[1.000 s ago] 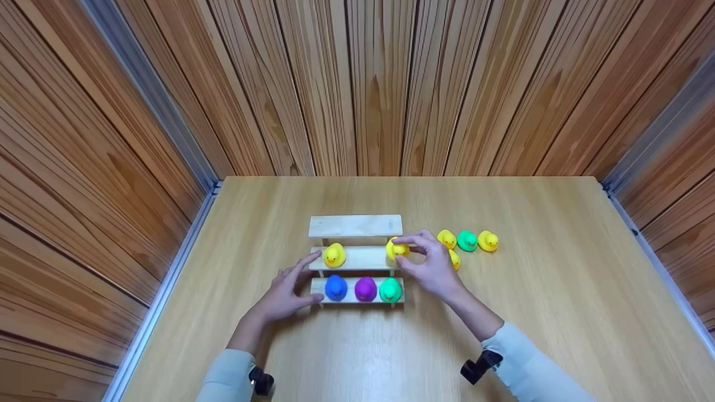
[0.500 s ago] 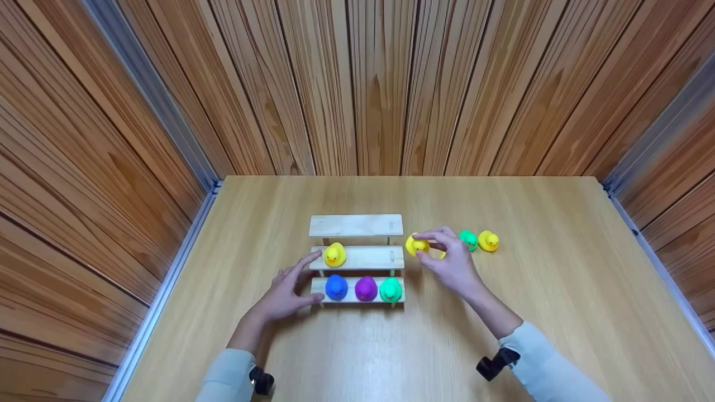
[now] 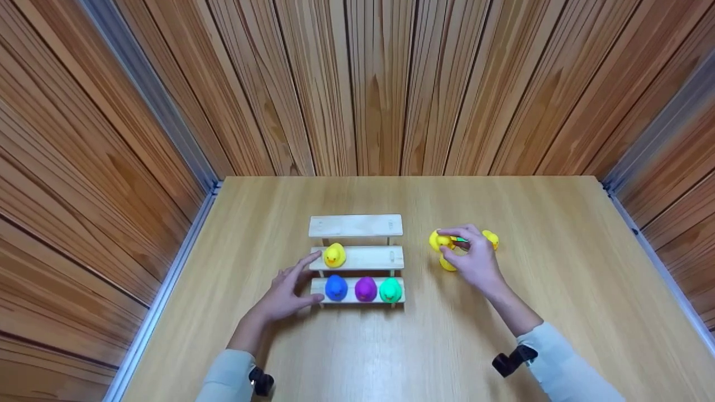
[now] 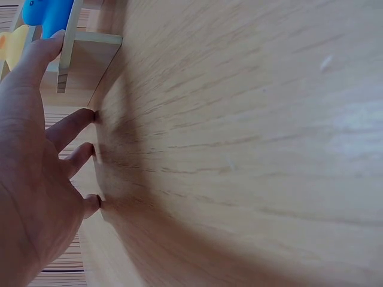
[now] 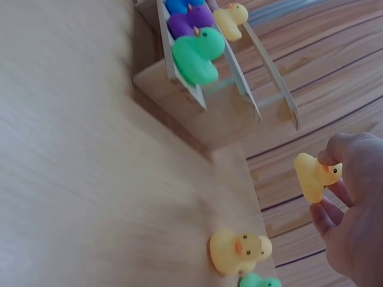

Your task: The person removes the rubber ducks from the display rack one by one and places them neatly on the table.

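Observation:
My right hand (image 3: 475,261) pinches a yellow rubber duck (image 3: 439,240) between thumb and fingers, raised off the table to the right of the three-step wooden rack (image 3: 355,225). In the right wrist view that duck (image 5: 309,177) is clear of the ducks below. Fingers spread, my left hand (image 3: 286,295) lies at the rack's left end, its thumb on the bottom step and its index fingertip by the middle one. A yellow duck (image 3: 334,255) sits on the middle step's left. Blue (image 3: 336,288), purple (image 3: 366,289) and green (image 3: 390,290) ducks line the bottom step.
Under and behind the right hand, loose ducks stand on the table (image 3: 558,312), partly hidden: a yellow one (image 3: 447,264), a green one (image 5: 258,281) and another yellow one (image 3: 491,239). Wood-plank walls (image 3: 380,89) enclose the table at back and sides.
My right hand has lifted the yellow duck from the right end of the middle step and carried it right, over the loose ducks. My left hand has stayed at the rack.

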The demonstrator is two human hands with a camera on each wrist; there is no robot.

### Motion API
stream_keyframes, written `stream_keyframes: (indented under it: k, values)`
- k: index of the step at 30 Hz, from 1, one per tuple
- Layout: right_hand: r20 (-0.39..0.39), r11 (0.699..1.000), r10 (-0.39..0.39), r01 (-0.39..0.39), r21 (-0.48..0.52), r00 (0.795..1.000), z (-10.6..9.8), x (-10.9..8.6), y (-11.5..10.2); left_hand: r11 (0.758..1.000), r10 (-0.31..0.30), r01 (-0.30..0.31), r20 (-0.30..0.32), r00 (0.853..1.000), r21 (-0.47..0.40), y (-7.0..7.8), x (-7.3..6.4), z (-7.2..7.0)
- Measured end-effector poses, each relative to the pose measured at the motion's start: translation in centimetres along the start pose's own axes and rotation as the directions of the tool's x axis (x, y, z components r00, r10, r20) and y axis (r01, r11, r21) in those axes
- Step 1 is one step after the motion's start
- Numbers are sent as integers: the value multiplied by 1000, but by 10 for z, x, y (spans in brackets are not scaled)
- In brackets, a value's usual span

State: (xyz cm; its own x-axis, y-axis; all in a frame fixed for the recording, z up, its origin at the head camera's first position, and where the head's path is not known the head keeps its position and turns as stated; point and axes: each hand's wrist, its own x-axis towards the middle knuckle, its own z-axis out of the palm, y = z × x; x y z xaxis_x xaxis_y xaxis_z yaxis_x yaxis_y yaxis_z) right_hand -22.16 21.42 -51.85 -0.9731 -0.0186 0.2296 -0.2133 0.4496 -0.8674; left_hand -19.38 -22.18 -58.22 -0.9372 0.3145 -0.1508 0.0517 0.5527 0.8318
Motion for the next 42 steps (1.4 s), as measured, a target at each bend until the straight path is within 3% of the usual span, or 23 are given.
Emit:
stream_keyframes:
  k: [19, 32, 42]
  values:
    - [-68, 997, 13, -18, -72, 998, -36, -5, 34, 1000, -11, 11, -9, 1000, 19, 2, -1, 0]
    - [-40, 988, 77, -82, -132, 996, -41, -12, 58, 999, -21, 21, -8, 1000, 24, -1, -1, 2]
    - [-24, 987, 123, -125, -103, 992, -41, -17, 70, 1000, -15, 15, 0, 1000, 2, 0, -1, 2]
